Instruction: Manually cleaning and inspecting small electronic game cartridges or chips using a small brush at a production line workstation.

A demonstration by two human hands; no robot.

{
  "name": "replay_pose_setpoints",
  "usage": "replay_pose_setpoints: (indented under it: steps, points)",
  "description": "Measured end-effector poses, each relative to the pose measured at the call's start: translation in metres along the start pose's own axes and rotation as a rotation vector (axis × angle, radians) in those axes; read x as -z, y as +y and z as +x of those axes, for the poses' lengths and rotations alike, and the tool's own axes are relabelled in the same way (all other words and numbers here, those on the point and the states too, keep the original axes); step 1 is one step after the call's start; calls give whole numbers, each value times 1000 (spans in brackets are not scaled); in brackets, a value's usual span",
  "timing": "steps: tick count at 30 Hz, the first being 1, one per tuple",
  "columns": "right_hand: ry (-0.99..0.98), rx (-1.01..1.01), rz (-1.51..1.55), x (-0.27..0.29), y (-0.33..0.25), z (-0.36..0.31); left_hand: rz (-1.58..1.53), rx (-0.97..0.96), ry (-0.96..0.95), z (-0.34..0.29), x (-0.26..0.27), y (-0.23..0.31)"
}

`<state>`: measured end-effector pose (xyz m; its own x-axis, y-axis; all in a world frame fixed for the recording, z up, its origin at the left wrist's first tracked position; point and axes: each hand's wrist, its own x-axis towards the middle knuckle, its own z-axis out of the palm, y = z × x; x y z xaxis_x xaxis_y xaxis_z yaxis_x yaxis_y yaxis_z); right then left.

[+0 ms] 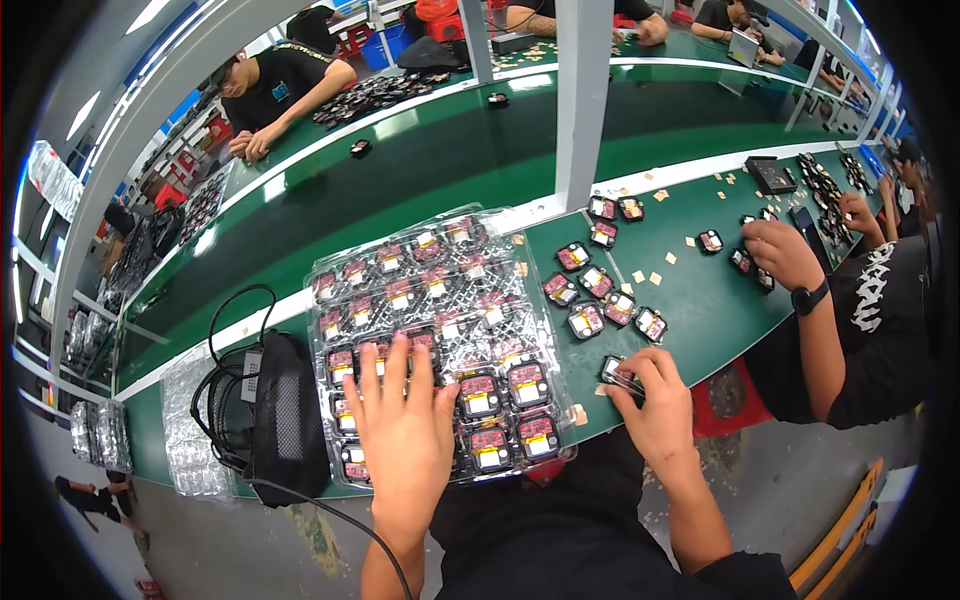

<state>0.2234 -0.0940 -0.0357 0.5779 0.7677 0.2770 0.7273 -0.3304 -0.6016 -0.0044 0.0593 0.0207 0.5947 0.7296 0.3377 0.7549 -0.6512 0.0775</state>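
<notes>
My left hand (405, 430) lies flat with its fingers spread over a clear plastic blister tray (318, 285) on the green table. The tray's compartments hold rows of small squarish black devices with red faces and white and yellow labels, such as one device (490, 447) near the front edge. Just right of the tray, my right hand (655, 405) pinches another small black device (612, 370) between thumb and fingers, low over the table. Its far side shows; my fingers hide the rest. Beyond it sits a loose group of similar devices (586, 321).
Left of the tray lie a black mesh bag (290, 410) with cables and some empty clear trays (195, 420). A white post (582, 110) rises behind. At right, a co-worker's hand (785, 252) handles similar devices. A green conveyor belt (440, 140) runs beyond.
</notes>
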Motion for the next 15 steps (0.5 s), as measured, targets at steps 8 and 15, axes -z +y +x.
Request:
replay_pose_setpoints:
  steps: [8, 15]
  points:
    - [-28, 93, 573, 26, -26, -14, -942, -131, 88, -32, 19, 29]
    - [-321, 234, 870, 33, -51, -29, -1694, 62, -199, -62, 0, 55]
